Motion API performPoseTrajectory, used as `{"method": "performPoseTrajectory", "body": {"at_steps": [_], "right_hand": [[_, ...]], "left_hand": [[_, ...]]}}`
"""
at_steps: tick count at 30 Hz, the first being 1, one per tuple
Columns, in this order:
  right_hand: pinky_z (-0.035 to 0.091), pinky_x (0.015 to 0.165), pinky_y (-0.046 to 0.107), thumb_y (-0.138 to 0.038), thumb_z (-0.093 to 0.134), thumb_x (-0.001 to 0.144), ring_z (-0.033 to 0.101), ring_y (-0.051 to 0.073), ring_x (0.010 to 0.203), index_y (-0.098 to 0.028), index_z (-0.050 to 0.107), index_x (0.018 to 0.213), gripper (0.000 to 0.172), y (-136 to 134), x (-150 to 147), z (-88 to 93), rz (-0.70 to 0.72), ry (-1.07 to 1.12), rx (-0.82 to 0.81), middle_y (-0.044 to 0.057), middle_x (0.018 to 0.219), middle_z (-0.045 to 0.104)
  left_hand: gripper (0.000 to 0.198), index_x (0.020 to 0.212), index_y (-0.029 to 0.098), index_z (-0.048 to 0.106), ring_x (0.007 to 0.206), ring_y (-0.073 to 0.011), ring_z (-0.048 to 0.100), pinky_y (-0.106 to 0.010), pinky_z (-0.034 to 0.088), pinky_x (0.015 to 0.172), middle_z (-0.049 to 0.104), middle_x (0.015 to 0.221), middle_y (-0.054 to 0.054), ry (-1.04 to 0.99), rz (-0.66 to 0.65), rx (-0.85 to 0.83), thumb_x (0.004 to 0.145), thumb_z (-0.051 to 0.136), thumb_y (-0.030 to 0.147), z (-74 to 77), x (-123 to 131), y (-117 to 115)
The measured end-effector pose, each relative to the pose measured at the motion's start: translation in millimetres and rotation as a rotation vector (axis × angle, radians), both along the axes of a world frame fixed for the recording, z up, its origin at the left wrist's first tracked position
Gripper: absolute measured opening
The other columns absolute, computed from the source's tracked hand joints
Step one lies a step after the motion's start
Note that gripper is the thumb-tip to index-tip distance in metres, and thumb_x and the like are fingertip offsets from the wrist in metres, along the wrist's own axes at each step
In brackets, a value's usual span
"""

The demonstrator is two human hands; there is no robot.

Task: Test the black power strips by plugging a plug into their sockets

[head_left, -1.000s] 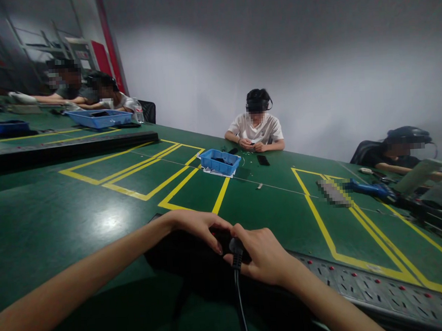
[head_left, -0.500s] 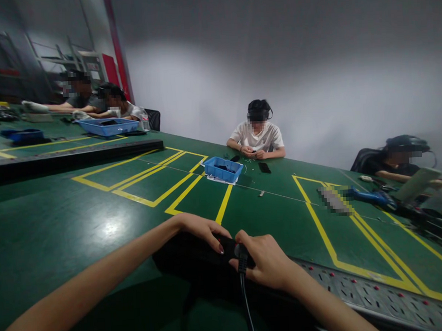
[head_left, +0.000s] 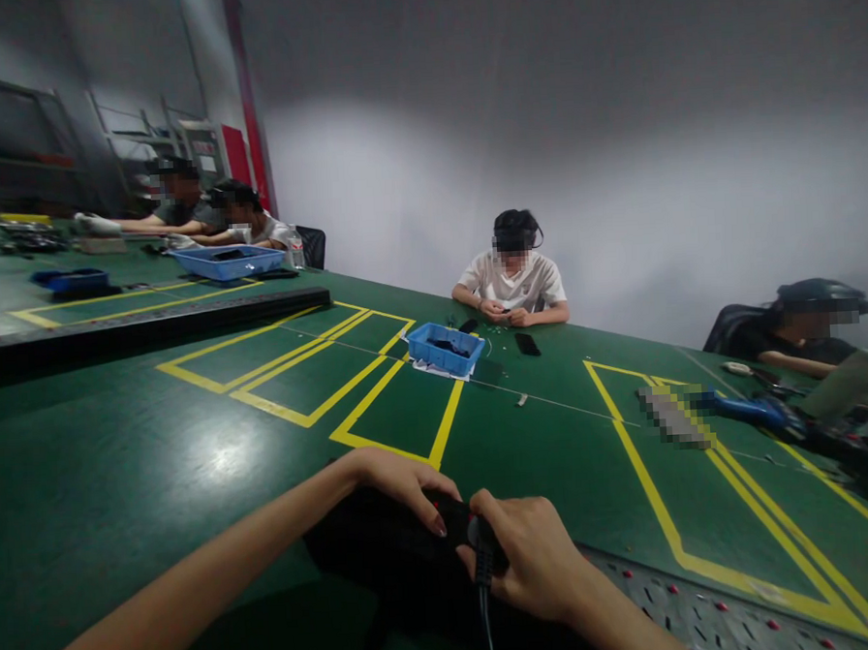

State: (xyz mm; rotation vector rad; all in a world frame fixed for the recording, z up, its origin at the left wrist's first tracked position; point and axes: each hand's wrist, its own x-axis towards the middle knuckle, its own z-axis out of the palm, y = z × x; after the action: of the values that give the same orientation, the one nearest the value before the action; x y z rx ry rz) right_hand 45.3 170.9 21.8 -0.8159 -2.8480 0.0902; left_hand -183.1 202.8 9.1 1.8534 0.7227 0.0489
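My left hand (head_left: pixel 403 484) lies on top of a black device (head_left: pixel 388 550) on the green table (head_left: pixel 121 458), its fingers curled down over the device's far edge. Right beside it, my right hand (head_left: pixel 529 553) is closed on a black plug (head_left: pixel 480 538) whose cable (head_left: pixel 486 623) runs down toward me. The plug meets the device where the two hands nearly touch. What kind of device it is I cannot make out.
A grey power strip (head_left: pixel 718 616) with red switches lies right of my hands. A blue tray (head_left: pixel 445 348) and a phone (head_left: pixel 527 343) sit before a seated person (head_left: pixel 513 277) opposite. More people sit far left and far right, with another blue tray (head_left: pixel 227 262).
The view has tilted up, so my hands sit lower in the picture. Both hands keep the same hold on the device and the plug.
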Motion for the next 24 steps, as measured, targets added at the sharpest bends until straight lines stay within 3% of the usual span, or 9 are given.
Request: {"method": "performPoseTrajectory", "body": {"at_steps": [7,9,13,15,19,24], "right_hand": [[0.028,0.051,0.024,-0.036,0.043,0.080,0.055,0.015,0.059,-0.021,0.044,0.090,0.018,1,2,-2.1,0.052,0.037,-0.026,0.000,0.070,0.059],[0.030,0.052,0.025,-0.038,0.039,0.081,0.052,0.015,0.055,-0.022,0.043,0.087,0.018,1,9,-3.2,0.041,0.199,-0.003,0.000,0.065,0.056],[0.035,0.051,0.026,-0.045,0.029,0.085,0.047,0.015,0.052,-0.023,0.041,0.086,0.025,8,25,0.1,-0.281,0.783,0.027,0.000,0.061,0.049],[0.035,0.048,0.025,-0.048,0.030,0.085,0.046,0.014,0.051,-0.023,0.041,0.088,0.027,16,24,4.0,-0.388,0.866,-0.056,-0.002,0.060,0.048],[0.035,0.052,0.022,-0.048,0.034,0.087,0.052,0.013,0.057,-0.023,0.048,0.087,0.029,22,1,10.8,-0.268,0.549,-0.247,-0.002,0.065,0.055],[0.030,0.055,0.022,-0.042,0.031,0.090,0.057,0.014,0.063,-0.023,0.051,0.092,0.027,1,-31,25.4,0.007,0.080,-0.081,-0.001,0.069,0.061]], "left_hand": [[0.043,0.114,0.024,0.052,0.097,-0.0182,0.053,-0.025,0.041,0.082,0.059,0.101,0.003,0.042,0.013,0.052,0.074,0.062,0.038,0.9,3,0],[0.041,0.112,0.024,0.054,0.094,-0.0179,0.055,-0.025,0.041,0.080,0.060,0.101,0.002,0.065,0.036,0.108,0.075,0.060,0.041,4.1,-3,-3],[0.038,0.106,0.024,0.060,0.091,-0.0184,0.057,-0.024,0.039,0.078,0.063,0.100,0.000,0.110,0.151,0.270,0.078,0.055,0.048,10.4,-27,-18],[0.039,0.105,0.023,0.061,0.093,-0.0190,0.057,-0.024,0.037,0.080,0.063,0.102,-0.001,0.128,0.223,0.355,0.079,0.051,0.051,10.8,-37,-28],[0.043,0.102,0.022,0.063,0.092,-0.0195,0.057,-0.024,0.037,0.079,0.065,0.100,-0.002,0.169,0.301,0.478,0.082,0.043,0.055,7.3,-40,-39],[0.044,0.100,0.022,0.062,0.089,-0.0185,0.058,-0.024,0.038,0.074,0.065,0.099,-0.001,0.195,0.282,0.527,0.083,0.041,0.056,4.1,-37,-37]]}}
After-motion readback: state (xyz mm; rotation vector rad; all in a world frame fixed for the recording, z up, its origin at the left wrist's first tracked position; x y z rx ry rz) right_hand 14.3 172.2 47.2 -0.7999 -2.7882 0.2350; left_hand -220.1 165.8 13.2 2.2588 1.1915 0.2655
